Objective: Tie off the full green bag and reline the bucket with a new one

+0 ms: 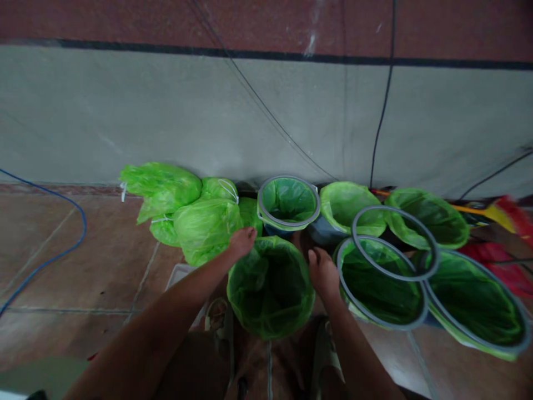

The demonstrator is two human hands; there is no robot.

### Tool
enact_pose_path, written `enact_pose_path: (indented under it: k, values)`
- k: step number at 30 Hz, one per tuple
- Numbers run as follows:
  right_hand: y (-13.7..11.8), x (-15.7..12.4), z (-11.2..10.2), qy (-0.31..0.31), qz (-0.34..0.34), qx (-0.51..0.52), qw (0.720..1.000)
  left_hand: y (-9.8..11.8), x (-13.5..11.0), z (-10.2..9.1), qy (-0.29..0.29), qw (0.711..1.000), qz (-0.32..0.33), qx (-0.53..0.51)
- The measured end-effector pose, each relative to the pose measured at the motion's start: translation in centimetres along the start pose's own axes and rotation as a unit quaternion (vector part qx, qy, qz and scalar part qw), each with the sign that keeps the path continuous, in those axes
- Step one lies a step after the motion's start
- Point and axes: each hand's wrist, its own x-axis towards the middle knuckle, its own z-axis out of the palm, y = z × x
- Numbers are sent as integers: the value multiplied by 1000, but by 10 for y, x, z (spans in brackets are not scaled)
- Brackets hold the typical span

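Note:
A small bin lined with a green plastic bag (270,289) stands on the floor between my feet. My left hand (242,241) rests at its far left rim, fingers curled down onto the bag's edge. My right hand (322,272) presses at the right rim, fingers bent over the bag. Whether either hand pinches the plastic is hard to make out. A loose grey ring (393,241) lies tilted across the neighbouring bins to the right.
Several green-lined bins (288,201) stand along a grey wall (166,111). Tied green bags (183,214) are piled on the left. A blue cable (62,244) curves over the tiled floor. Red and yellow broom parts (506,222) lie at the right.

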Motion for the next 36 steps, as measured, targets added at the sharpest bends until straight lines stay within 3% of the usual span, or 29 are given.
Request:
enact_pose_path:
  k: [2, 5, 10, 17, 21, 24, 27, 30, 32, 34, 36]
  values:
    - [-15, 28, 3, -11, -63, 21, 998, 5, 3, 3, -6, 1000, 6, 16]
    - [-30, 52, 17, -91, -99, -17, 991, 12, 5, 9, -20, 999, 25, 34]
    - [-27, 45, 38, -157, -159, -32, 974, 8, -2, 14, -50, 994, 86, 54]
    - [-19, 42, 33, -190, -166, -79, 964, -7, -11, 12, -57, 991, 76, 98]
    - [-19, 33, 29, -177, -116, -108, 971, -11, -13, 8, -45, 993, 52, 96]
    - [-9, 7, 28, -157, -50, -112, 980, -12, -11, 3, -34, 996, 46, 74]
    - [2, -20, 27, -76, 19, -54, 995, -13, -7, -1, -31, 998, 45, 44]
    - [0, -20, 22, 55, -13, 23, 998, -12, -6, 0, -19, 999, 37, 34]
    - [-10, -2, 20, 99, -69, 61, 991, -9, -9, 0, -5, 998, 35, 48]
    - [-22, 20, 19, 73, -113, 75, 988, -5, -16, -1, 13, 996, 42, 72]
    - [-32, 37, 22, 3, -126, 59, 990, 0, -25, -5, 35, 993, 54, 100]
